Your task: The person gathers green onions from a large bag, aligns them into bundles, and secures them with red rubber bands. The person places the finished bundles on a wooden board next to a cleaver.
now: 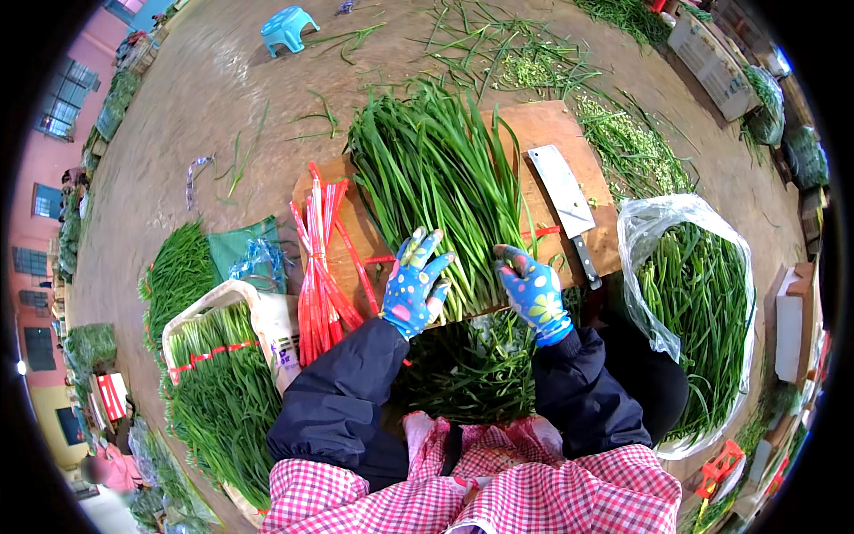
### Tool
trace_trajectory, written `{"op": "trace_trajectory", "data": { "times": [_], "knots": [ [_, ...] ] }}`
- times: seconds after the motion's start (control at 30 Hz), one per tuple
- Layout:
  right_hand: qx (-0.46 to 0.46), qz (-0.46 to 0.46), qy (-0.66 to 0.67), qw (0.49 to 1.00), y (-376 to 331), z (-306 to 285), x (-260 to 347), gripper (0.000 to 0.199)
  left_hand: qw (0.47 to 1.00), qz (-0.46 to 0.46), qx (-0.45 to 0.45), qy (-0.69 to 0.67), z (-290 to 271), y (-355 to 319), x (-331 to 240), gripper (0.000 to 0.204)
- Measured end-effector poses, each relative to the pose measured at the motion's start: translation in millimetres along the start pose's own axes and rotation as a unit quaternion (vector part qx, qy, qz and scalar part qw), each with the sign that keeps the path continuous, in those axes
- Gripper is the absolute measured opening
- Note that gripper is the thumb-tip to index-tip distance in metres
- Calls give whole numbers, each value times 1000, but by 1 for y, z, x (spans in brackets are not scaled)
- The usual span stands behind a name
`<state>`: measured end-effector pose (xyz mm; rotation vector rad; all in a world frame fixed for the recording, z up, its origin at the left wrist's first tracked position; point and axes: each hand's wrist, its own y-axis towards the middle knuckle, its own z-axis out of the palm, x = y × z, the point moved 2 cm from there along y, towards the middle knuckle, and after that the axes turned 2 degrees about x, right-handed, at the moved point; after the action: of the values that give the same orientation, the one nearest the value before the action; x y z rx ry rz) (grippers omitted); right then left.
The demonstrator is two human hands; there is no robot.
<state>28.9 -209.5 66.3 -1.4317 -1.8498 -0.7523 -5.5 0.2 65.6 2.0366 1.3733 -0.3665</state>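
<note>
A thick pile of long green chives [436, 169] lies on a brown wooden board [543, 125], leaf tips away from me and pale stalk ends towards me. My left hand [411, 289], in a blue dotted glove, rests at the left side of the stalk ends with its fingers spread. On their right side is my right hand [536, 292], in a matching flowered glove, fingers stretched out with the fingertips against the stalks. Neither hand is closed round anything. A red strip [378, 259] runs beneath the pile and shows on both sides.
Right of the pile lies a cleaver [562, 191] with a black handle. Red strips [318, 258] hang over the board's left edge. A clear bag of greens [703, 303] stands right, a white crate [271, 325] with tied chives left. Trimmings [623, 147] and a blue stool [286, 31] are beyond.
</note>
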Motion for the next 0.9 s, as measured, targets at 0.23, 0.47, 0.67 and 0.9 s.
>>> {"op": "trace_trajectory", "data": {
  "times": [0.23, 0.47, 0.67, 0.9],
  "knots": [
    [28, 121, 130, 984, 2, 3, -23, 24, 999, -20, -2, -34, 6, -6, 4, 47],
    [29, 84, 80, 993, 5, -3, -16, 20, 999, -28, 3, -39, 4, -6, 4, 45],
    [-39, -6, -92, 995, 3, -19, -9, 15, 999, -13, -16, 25, -2, 1, -4, 40],
    [-72, -64, -156, 983, 4, -32, 1, 12, 993, 54, 38, 98, -17, 30, -35, 47]
  ]
}}
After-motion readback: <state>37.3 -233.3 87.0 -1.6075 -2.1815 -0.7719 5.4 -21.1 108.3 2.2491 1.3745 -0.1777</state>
